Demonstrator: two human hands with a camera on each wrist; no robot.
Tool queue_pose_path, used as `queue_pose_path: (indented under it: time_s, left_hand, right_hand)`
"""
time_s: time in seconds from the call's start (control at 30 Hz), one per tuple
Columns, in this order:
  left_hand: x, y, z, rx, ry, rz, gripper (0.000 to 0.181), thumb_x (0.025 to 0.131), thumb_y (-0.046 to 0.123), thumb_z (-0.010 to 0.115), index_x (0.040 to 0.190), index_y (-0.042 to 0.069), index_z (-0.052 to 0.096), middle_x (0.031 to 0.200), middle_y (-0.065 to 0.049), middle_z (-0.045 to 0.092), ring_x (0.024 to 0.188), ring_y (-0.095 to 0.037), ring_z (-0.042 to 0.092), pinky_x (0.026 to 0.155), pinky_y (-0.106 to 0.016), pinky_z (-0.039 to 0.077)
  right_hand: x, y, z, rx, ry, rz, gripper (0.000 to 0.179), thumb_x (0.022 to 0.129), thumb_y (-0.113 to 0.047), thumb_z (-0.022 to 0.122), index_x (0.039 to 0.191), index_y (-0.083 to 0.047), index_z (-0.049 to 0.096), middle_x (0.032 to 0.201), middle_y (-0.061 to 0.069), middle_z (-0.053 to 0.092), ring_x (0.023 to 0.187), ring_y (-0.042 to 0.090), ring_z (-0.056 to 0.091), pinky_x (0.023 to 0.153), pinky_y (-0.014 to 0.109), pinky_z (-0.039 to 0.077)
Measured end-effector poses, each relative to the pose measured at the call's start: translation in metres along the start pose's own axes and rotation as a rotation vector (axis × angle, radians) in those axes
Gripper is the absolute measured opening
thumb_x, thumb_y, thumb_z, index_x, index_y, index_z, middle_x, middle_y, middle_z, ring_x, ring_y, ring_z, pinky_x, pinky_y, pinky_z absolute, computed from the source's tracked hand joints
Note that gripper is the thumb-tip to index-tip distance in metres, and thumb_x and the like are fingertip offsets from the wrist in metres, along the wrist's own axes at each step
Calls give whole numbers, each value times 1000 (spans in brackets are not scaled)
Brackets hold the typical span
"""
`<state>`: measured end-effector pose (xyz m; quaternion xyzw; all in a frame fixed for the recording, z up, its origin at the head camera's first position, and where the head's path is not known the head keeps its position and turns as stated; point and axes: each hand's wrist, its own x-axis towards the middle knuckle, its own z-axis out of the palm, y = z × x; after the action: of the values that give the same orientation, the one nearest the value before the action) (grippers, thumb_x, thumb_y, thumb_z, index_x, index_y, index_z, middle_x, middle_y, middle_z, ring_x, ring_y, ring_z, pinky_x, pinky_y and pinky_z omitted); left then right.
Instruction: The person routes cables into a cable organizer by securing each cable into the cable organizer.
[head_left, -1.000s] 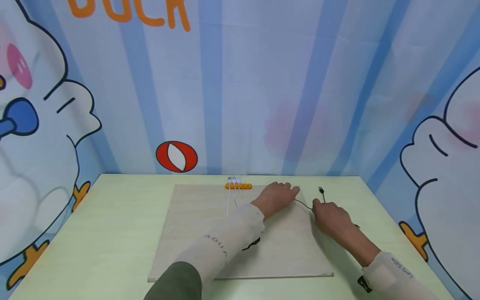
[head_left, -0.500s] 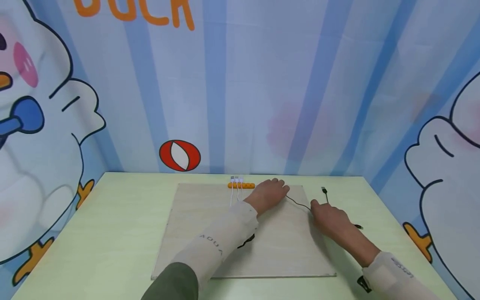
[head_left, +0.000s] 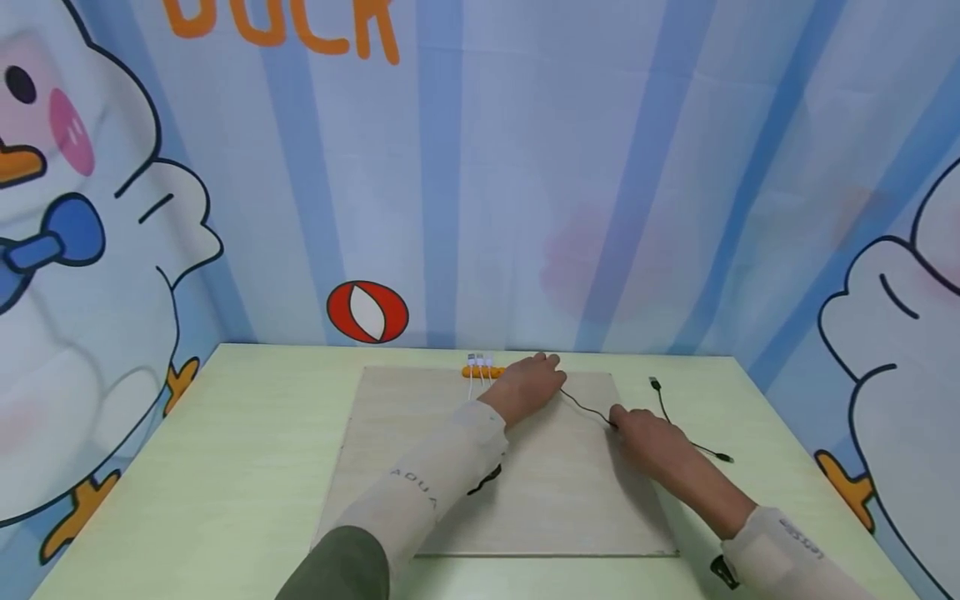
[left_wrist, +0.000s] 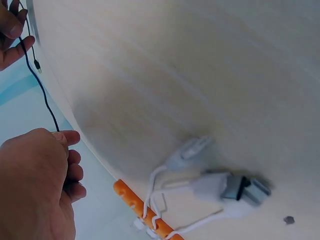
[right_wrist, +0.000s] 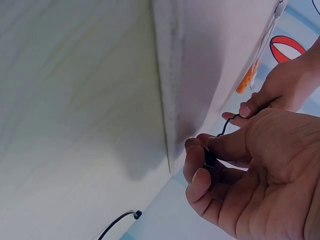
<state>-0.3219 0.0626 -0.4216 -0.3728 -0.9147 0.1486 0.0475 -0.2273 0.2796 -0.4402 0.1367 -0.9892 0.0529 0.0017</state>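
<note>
Around one o'clock on the board (head_left: 555, 492), the left hand (head_left: 523, 388) is pinching the black cable (left_wrist: 47, 101), now narrowing its gap to the orange strip (head_left: 496, 372) at twelve; toward three, the right hand (head_left: 649, 439) is following, curled round the same cable.

Head view: the board (head_left: 570, 500) lies on the table (head_left: 247, 433) at lower centre, the backdrop (head_left: 502, 183) behind. At the board's far edge sits the cable holder (head_left: 498, 372), bearing three cables (head_left: 471, 385), immediately left of the left hand (head_left: 527, 389). The held cable (head_left: 587, 407) spans from there rightward to the right hand (head_left: 651, 439); a loose cable (head_left: 664, 410) lies right of the board.
</note>
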Motion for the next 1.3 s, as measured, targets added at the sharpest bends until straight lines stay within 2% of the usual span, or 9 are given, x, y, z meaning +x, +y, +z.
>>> queue_pose_path:
  time_s: [0.03, 0.13, 0.3, 0.43, 0.67, 0.93, 1.1, 1.2, 1.3]
  left_hand:
    - [0, -1, 1, -9, 4, -6, 34, 119, 10, 55, 148, 20, 70, 154, -3, 67, 140, -18, 66, 116, -28, 55]
    - [-2, -5, 2, -24, 24, -28, 31, 119, 10, 54, 147, 17, 68, 146, -4, 71, 133, -18, 69, 110, -28, 59]
    - [-5, -14, 4, -30, 89, -63, 27, 120, 23, 58, 144, 14, 65, 132, -3, 77, 119, -18, 76, 98, -28, 63]
    - [-6, -21, 7, -25, 105, -60, 27, 118, 22, 61, 144, 14, 65, 132, -3, 78, 121, -18, 76, 101, -29, 62]
    - [-11, -31, 13, -30, 89, -37, 33, 112, 4, 67, 141, 19, 72, 133, -2, 78, 123, -17, 75, 105, -28, 61]
    - [-19, -39, 10, -94, 75, -62, 30, 113, 4, 66, 138, 18, 74, 131, -4, 78, 122, -18, 75, 101, -28, 62]
    - [-22, -45, 12, -99, 71, -87, 30, 116, 7, 61, 140, 18, 74, 134, -5, 77, 123, -19, 75, 103, -31, 62]
    - [-22, -49, 12, -119, 89, -94, 29, 116, 7, 60, 140, 16, 75, 133, -6, 77, 123, -21, 75, 104, -32, 62]
    - [-22, -53, 11, -118, 90, -95, 28, 116, 7, 62, 139, 15, 76, 132, -7, 77, 123, -21, 75, 104, -33, 62]
  right_hand:
    - [-4, -15, -13, -14, -24, 29, 6, 111, -1, 62, 116, -2, 65, 96, 16, 72, 82, 25, 68, 70, 44, 57]
    - [-1, -17, -10, -21, -16, 15, 7, 111, -1, 63, 116, -2, 66, 96, 16, 73, 82, 25, 69, 69, 43, 56]
    - [13, -1, 18, -60, 28, -28, 6, 111, -2, 63, 116, -4, 66, 95, 15, 73, 79, 24, 67, 68, 43, 56]
    - [19, 4, 29, -90, 55, -48, 6, 110, -3, 64, 113, -5, 68, 95, 14, 75, 79, 24, 69, 69, 44, 57]
    - [9, -38, 0, -21, 14, -49, 8, 110, -3, 66, 103, -2, 69, 94, 17, 77, 78, 23, 71, 68, 41, 58]
    - [41, -5, 56, -77, 118, -110, 18, 105, -2, 69, 92, -12, 62, 78, 4, 67, 64, 11, 51, 60, 39, 48]
    - [54, 0, 75, -55, 109, -157, 13, 105, 0, 69, 98, -9, 63, 81, 8, 67, 66, 17, 55, 60, 36, 45]
    - [66, 4, 90, -47, 125, -180, 17, 104, -1, 71, 94, -12, 62, 78, 4, 65, 62, 13, 50, 58, 33, 41]
    - [67, -4, 89, -48, 142, -217, 17, 105, -2, 70, 95, -11, 61, 78, 5, 67, 63, 12, 50, 58, 33, 42]
